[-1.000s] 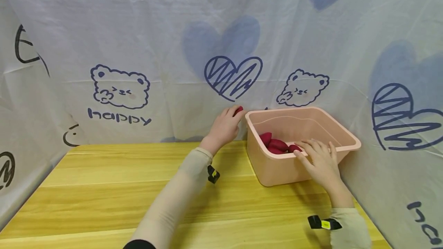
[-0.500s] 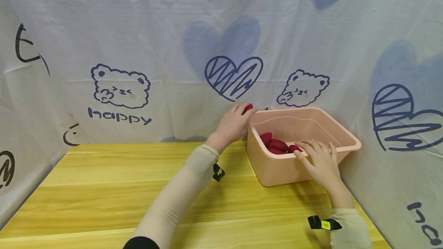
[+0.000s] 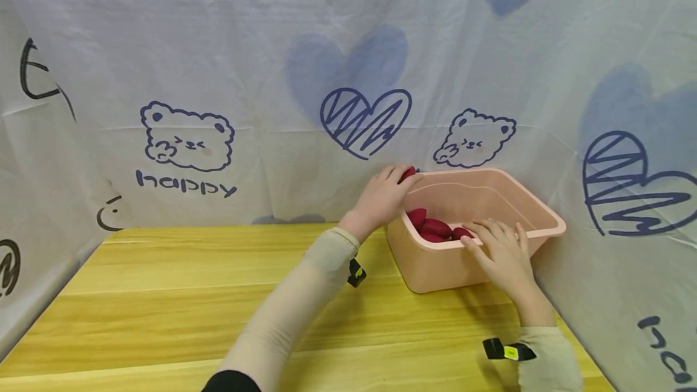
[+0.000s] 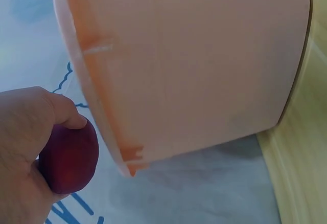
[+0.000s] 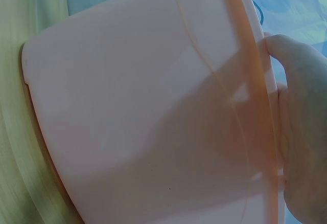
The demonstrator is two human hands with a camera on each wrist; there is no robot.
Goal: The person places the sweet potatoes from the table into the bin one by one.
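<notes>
My left hand (image 3: 381, 198) grips a smooth dark red sweet potato (image 3: 407, 175) at the left rim of the pink plastic bin (image 3: 435, 271). In the left wrist view the rounded end of that sweet potato (image 4: 71, 157) shows between thumb and fingers, beside the bin's rim. Several similar sweet potatoes (image 3: 435, 227) lie in the bin's left part. On the bin's front rim rests my right hand (image 3: 503, 259), its fingers loosely extended over the inside. The right wrist view shows its thumb (image 5: 281, 45) touching the rim; its other fingers are partly hidden behind it.
The bin stands at the back right of the wooden table (image 3: 190, 295), close to a printed white cloth (image 3: 261, 77) hung behind and along the right side. The bin's walls hide part of its floor.
My left hand has moved right with the sweet potato, from left of the bin to over its left rim. The right hand and the bin have stayed in place.
</notes>
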